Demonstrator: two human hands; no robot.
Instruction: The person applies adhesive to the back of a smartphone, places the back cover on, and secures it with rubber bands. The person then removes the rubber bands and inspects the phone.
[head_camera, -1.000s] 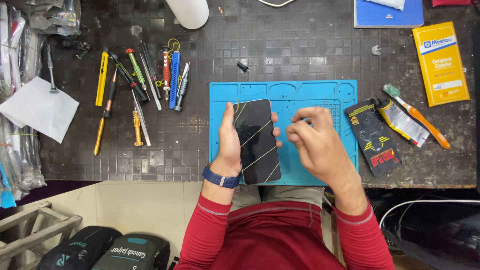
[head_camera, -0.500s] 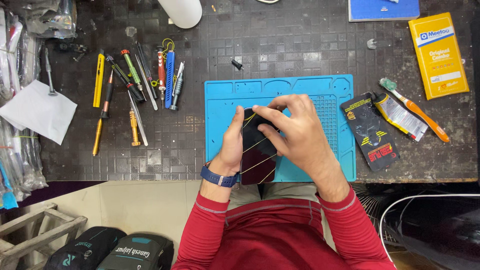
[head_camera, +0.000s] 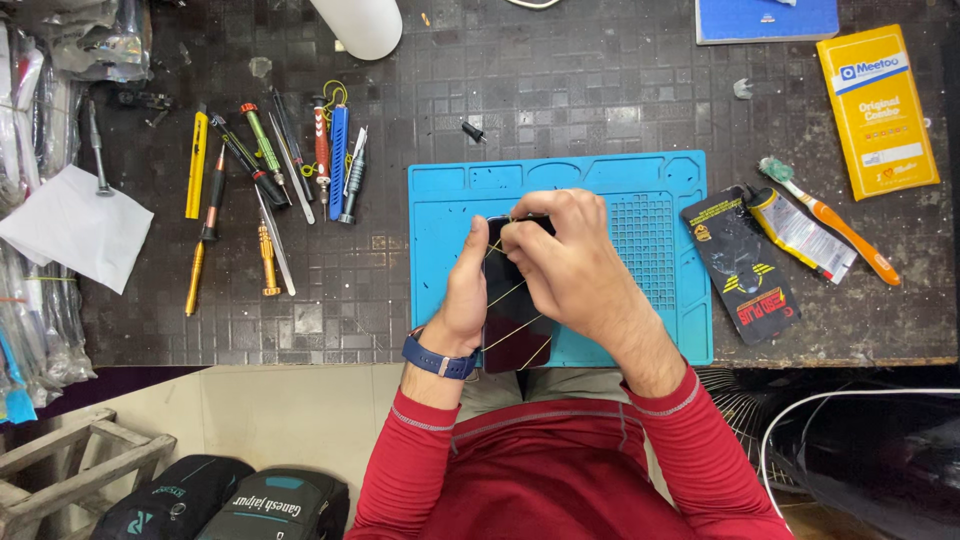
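Note:
A black smartphone (head_camera: 510, 330), wrapped with several thin yellow rubber bands, lies over the near edge of a blue silicone work mat (head_camera: 660, 190). My left hand (head_camera: 462, 295) grips the phone's left side, a blue watch on its wrist. My right hand (head_camera: 565, 265) rests on top of the phone, fingers curled at its far end and pinching a rubber band there. Much of the phone's upper half is hidden under that hand.
Screwdrivers, tweezers and other tools (head_camera: 270, 180) lie in a row left of the mat. A white paper (head_camera: 75, 225) sits far left. Right of the mat lie a black packet (head_camera: 740, 265), a toothbrush (head_camera: 830, 220) and a yellow box (head_camera: 878, 110). A white cylinder (head_camera: 360, 25) stands at the back.
My right hand moved left from beside the phone onto its top end, covering the upper screen. The left hand has kept its grip on the phone.

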